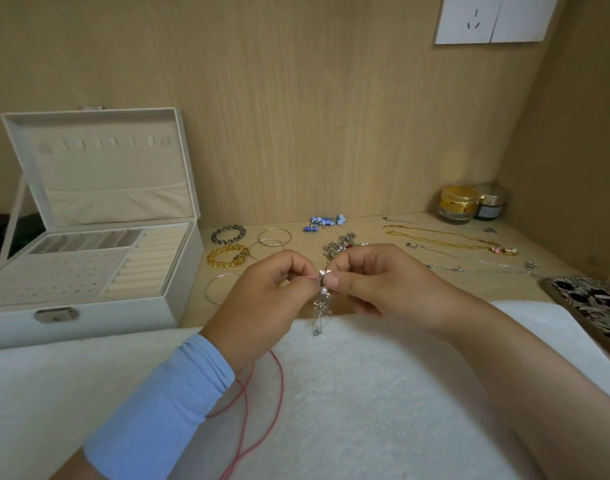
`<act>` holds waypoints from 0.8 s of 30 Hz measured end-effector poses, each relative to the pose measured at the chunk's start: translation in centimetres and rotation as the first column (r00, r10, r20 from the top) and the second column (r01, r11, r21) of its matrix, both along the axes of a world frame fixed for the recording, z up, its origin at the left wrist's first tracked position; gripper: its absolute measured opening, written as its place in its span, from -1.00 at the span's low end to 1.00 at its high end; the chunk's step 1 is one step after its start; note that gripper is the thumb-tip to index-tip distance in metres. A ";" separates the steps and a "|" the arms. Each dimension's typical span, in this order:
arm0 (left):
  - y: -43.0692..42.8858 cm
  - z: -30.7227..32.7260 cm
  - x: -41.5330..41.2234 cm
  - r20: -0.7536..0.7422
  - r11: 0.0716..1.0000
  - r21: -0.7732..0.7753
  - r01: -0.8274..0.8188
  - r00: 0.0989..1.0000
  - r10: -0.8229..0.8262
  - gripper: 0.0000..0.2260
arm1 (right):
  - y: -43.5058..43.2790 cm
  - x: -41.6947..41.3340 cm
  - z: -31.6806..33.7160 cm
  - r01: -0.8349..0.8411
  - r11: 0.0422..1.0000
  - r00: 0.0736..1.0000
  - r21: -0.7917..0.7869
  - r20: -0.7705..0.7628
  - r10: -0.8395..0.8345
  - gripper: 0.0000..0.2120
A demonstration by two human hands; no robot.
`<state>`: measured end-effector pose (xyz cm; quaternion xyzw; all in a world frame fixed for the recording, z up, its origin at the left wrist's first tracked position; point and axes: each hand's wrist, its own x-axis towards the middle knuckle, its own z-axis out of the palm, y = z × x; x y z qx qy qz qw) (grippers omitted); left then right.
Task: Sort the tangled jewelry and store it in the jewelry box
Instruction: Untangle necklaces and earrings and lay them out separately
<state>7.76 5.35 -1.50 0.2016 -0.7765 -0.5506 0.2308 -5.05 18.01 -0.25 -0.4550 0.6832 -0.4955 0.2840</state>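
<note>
The left hand (262, 299), light-blue sleeve (165, 403) at its wrist, and the bare-armed right hand (376, 282) meet at frame centre. Both pinch one small silver pendant (319, 304).

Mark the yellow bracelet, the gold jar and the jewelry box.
yellow bracelet (214, 260): head view, left beads.
gold jar (458, 204): head view, front side.
jewelry box (123, 320): head view, front wall.

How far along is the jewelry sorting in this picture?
Done: bracelets and necklaces lie separated on the desk. In hand: left hand and right hand pinch a silver pendant on a red cord. Left: the earring heap looks tangled, and the open jewelry box looks empty.
</note>
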 end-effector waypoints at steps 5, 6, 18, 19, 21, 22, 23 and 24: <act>-0.1 -0.2 0.0 0.049 0.998 -0.059 -0.037 0.998 0.040 -0.75 | 0.0 0.0 0.1 0.098 0.995 0.995 -0.033 0.035 -0.096 -0.88; -0.1 -0.1 0.1 0.050 0.997 -0.060 -0.040 0.998 0.043 -0.75 | 0.0 0.0 0.2 0.096 0.995 0.994 -0.026 0.045 -0.095 -0.87; 0.0 0.5 0.3 -0.014 0.997 0.065 0.037 0.999 -0.036 -0.93 | 0.2 0.0 0.6 0.066 0.997 0.995 -0.034 0.074 -0.064 -0.79; 0.1 0.5 0.4 -0.035 0.998 0.031 0.052 0.998 -0.051 -0.95 | 0.2 -0.1 0.6 0.077 0.996 0.994 -0.042 0.075 -0.074 -0.78; 0.0 0.4 0.4 -0.061 0.998 -0.047 0.041 0.997 -0.044 -0.92 | 0.3 -0.2 0.6 0.083 0.996 0.994 -0.044 0.074 -0.080 -0.75; 0.0 0.3 0.3 -0.064 0.998 -0.064 0.015 0.998 -0.019 -0.89 | 0.3 -0.1 0.6 0.080 0.996 0.995 -0.039 0.066 -0.077 -0.74; 0.0 0.3 0.3 -0.062 0.998 -0.062 -0.014 0.998 0.011 -0.86 | 0.3 -0.1 0.6 0.075 0.997 0.996 -0.035 0.051 -0.073 -0.74; 0.0 0.2 0.3 -0.055 0.998 -0.054 -0.043 0.998 0.040 -0.84 | 0.3 -0.1 0.6 0.071 0.997 0.997 -0.031 0.033 -0.070 -0.73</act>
